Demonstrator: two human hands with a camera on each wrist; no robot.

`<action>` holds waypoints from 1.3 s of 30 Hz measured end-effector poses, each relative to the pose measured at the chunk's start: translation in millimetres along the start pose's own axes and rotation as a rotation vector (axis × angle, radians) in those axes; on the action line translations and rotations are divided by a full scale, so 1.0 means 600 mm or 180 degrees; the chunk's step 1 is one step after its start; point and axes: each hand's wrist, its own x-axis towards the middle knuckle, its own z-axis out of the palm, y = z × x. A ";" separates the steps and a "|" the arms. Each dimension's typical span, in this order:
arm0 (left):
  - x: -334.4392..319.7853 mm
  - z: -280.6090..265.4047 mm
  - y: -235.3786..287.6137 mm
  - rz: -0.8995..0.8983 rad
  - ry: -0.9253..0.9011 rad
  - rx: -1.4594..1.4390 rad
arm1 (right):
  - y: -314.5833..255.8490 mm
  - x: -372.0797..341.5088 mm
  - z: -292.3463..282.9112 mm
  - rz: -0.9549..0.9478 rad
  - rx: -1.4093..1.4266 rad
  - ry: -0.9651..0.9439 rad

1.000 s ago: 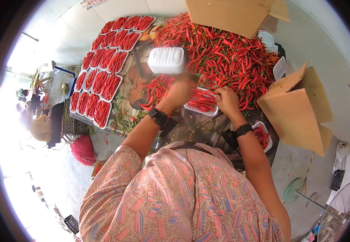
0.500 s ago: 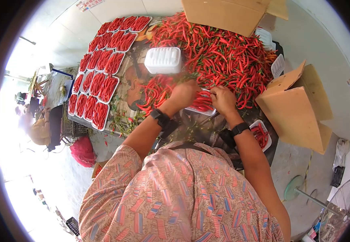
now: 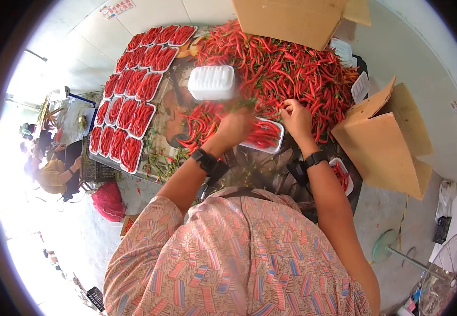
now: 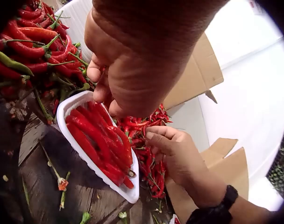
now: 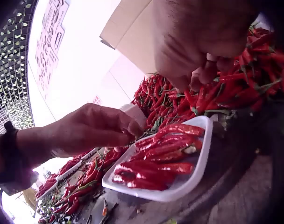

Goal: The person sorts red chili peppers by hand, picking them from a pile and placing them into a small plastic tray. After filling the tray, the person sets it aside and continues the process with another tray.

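Observation:
A white foam tray (image 3: 277, 147) of red chili peppers (image 4: 102, 142) sits on the dark table in front of the body. My left hand (image 3: 234, 128) is bent over the tray's left end, its fingers curled, with a bit of red chili showing between them in the left wrist view. The head view blurs its fingertips. Beyond the tray's right corner, my right hand (image 3: 298, 120) reaches to the edge of the big heap of loose chilies (image 3: 302, 68), thumb and forefinger a little apart. A smaller pile of chilies (image 3: 199, 126) lies left of the tray.
Rows of filled trays (image 3: 128, 110) cover the table's left side. A stack of empty white trays (image 3: 211, 83) stands behind the small pile. Cardboard boxes (image 3: 384, 139) flank the heap at right and back. Another tray of chilies (image 3: 340, 174) rests by my right forearm.
My right hand has moved off the tray, up and right to the edge of the heap. The left hand stays over the tray's left end. More of the tray shows.

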 end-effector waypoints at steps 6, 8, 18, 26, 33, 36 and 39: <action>-0.003 -0.021 0.011 -0.0051 -0.0042 -0.0219 | 0.025 0.039 0.032 -0.0061 0.0102 0.0068; -0.004 -0.027 0.011 -0.0108 -0.0062 -0.0173 | 0.034 0.042 0.022 0.0151 0.0461 -0.0107; 0.041 -0.037 0.057 0.0134 0.0234 -0.0747 | -0.009 0.000 -0.078 0.2037 0.3734 -0.0794; 0.044 -0.035 0.071 -0.0202 0.0093 -0.1603 | -0.087 -0.023 -0.070 0.1397 0.3896 -0.0976; 0.035 -0.049 0.062 -0.1357 -0.0051 -0.3903 | -0.075 -0.056 -0.055 0.0382 0.2087 -0.1134; 0.034 -0.039 0.058 -0.1265 -0.0052 -0.4370 | -0.075 -0.063 -0.050 0.0284 0.1854 -0.0950; 0.032 -0.042 0.063 -0.1336 -0.0116 -0.4385 | -0.084 -0.068 -0.058 0.0193 0.1612 -0.0872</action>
